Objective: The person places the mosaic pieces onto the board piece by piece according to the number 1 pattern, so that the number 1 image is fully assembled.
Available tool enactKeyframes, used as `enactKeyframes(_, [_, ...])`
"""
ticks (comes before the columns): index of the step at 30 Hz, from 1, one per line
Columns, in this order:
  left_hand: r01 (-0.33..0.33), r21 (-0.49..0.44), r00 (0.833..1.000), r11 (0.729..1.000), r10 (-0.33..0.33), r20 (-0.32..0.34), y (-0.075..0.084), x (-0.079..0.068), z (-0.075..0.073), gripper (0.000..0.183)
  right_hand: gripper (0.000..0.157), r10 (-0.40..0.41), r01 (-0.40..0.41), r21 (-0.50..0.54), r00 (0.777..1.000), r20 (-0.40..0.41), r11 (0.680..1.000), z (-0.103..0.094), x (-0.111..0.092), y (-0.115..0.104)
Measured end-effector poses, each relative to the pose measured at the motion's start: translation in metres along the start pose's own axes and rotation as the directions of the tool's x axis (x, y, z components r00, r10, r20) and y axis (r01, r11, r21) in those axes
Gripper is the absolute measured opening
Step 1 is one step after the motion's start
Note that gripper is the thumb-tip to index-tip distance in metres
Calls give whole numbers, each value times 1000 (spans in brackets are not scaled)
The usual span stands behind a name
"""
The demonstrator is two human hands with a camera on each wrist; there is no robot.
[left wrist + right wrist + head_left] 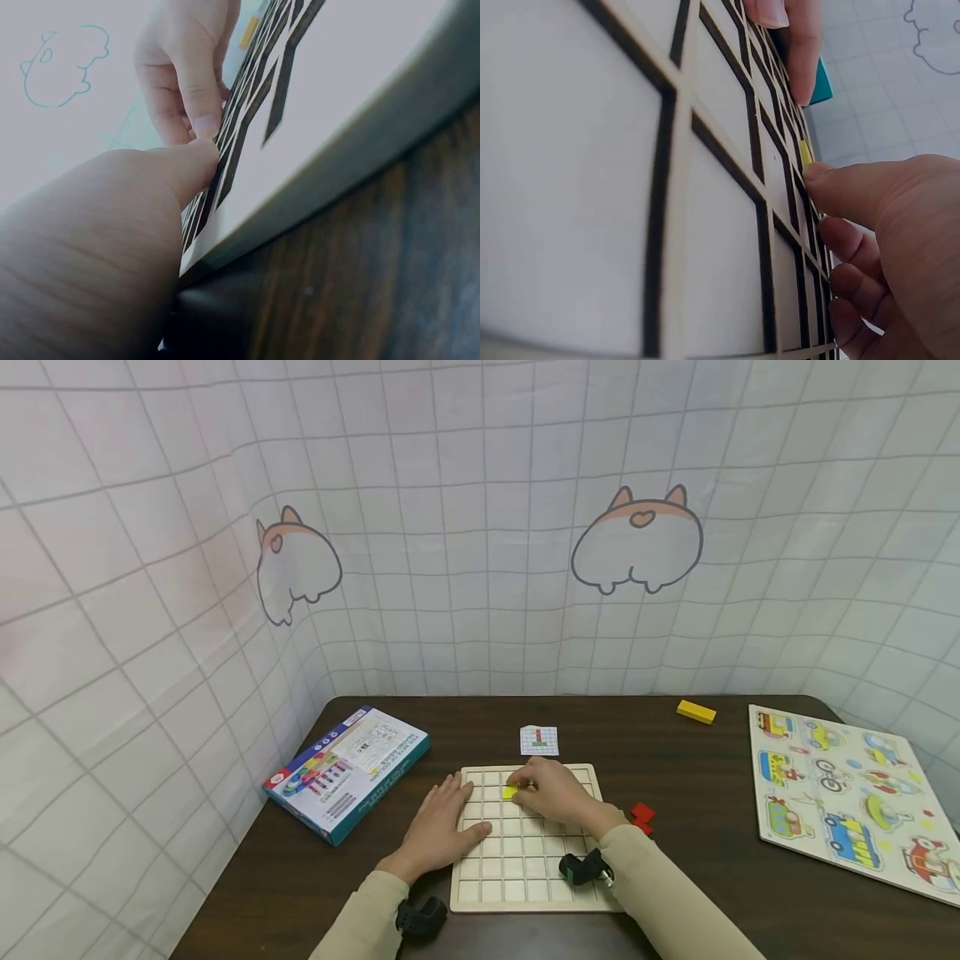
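Observation:
A pale wooden grid board (513,890) lies flat on the dark table before me. My left hand (437,828) rests on its left edge, fingers extended and thumb lying over the cells. Toward the board's far side, my right hand (557,790) pinches a small yellow square tile (509,792) at one of the cells. In the right wrist view the thumb sits against the yellow tile (805,152), while the other fingers curl close to the grid. Both hands show beside the raised grid lines in the left wrist view.
Just beyond the board lies a small pattern card (538,747). Red tiles (642,812) sit right of the board. A flat printed box (348,772) is at left, a yellow block (696,712) at the back right, and a picture puzzle board (806,789) at far right.

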State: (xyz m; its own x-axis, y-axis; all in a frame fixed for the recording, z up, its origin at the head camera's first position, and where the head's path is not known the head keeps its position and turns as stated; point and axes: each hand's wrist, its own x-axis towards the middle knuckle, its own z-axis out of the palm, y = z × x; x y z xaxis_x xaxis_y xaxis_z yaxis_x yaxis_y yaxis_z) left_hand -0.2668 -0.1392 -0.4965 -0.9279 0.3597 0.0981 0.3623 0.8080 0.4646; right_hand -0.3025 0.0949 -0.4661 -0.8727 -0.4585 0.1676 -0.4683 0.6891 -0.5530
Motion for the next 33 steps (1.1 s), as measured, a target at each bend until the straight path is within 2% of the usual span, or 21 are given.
enactKeyframes(8, [-4,-1,1000,1000,4,-3,0,0,0,80,20,3,-3,-5,1000,3,1000,-1,0,-1])
enactKeyframes(13, [-4,1,1000,1000,4,-2,1,0,0,79,25,-2,2,28,1000,16,1000,-7,-6,-1])
enactKeyframes(20, [3,1,1000,1000,-3,-6,4,-1,-2,79,28,-8,4,106,999,39,994,-27,-28,9])
enactKeyframes(26, [-4,-2,1000,1000,4,-10,5,-2,-2,79,28,-8,4,81,999,43,997,-51,-47,18])
enactKeyframes(33, [-7,-5,1000,1000,7,-15,5,-2,-2,79,33,19,-19,40,1000,0,999,-78,-61,36])
